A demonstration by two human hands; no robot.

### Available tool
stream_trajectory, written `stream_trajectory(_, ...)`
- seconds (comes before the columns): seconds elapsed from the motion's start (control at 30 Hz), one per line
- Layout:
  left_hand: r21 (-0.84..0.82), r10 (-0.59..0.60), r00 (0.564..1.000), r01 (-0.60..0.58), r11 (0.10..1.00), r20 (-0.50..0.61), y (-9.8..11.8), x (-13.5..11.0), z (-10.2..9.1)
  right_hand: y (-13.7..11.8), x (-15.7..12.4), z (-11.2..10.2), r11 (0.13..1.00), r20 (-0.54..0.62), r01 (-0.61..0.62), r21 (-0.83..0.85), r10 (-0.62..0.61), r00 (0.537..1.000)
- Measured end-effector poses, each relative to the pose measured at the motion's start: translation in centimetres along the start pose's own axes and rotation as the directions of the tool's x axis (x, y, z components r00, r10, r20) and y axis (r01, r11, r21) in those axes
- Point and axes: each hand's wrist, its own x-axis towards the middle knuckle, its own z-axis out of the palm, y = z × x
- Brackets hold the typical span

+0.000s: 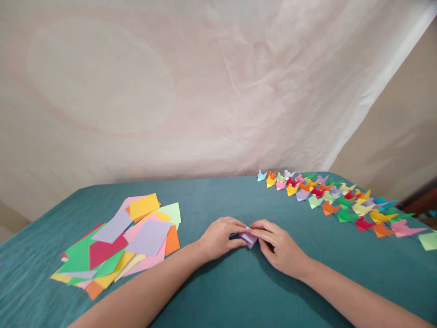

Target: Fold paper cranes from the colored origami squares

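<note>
A small folded piece of lilac paper (248, 237) lies on the teal tablecloth (218, 287) at the centre. My left hand (220, 237) pinches its left side, fingers curled over it. From the right, my right hand (278, 243) presses on the same piece with fingers closed on its edge. Both forearms rest on the cloth.
A loose heap of coloured paper squares (119, 239) lies at the left. Several rows of small folded paper figures (337, 198) in many colours run along the right side toward the table edge. A pale wrinkled sheet (170, 91) hangs behind the table.
</note>
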Motion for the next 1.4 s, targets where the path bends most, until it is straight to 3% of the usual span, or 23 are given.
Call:
stream_trajectory(0.17,-0.059,0.013,0.999,-0.015,0.998,-0.036,-0.3,-0.1,0.3,-0.4,0.1,-0.4,1.000,0.035,-0.003,0.014,0.003,0.999)
stream_trajectory(0.33,-0.127,-0.055,0.994,0.043,0.991,-0.098,-0.4,0.0,0.5,-0.4,0.1,-0.3,0.999,0.040,-0.043,0.004,0.043,0.998)
stream_trajectory(0.7,-0.192,-0.067,0.991,0.043,0.980,-0.117,0.5,-0.1,0.6,0.4,0.0,0.1,0.968,-0.081,-0.142,0.204,0.162,0.984)
stream_trajectory(0.87,-0.163,-0.065,0.992,0.047,0.986,-0.108,0.6,0.0,0.7,-0.3,0.3,-0.1,0.953,-0.085,-0.181,0.241,0.207,0.975)
stream_trajectory(1.23,-0.236,-0.183,0.973,0.147,0.961,-0.140,0.5,0.0,0.8,-0.8,0.3,-0.4,0.944,-0.071,-0.223,0.244,0.247,0.966)
stream_trajectory(1.4,-0.308,-0.146,0.979,0.097,0.946,-0.139,0.8,0.1,0.7,-0.7,0.2,-0.3,0.929,-0.068,-0.246,0.278,0.275,0.959)
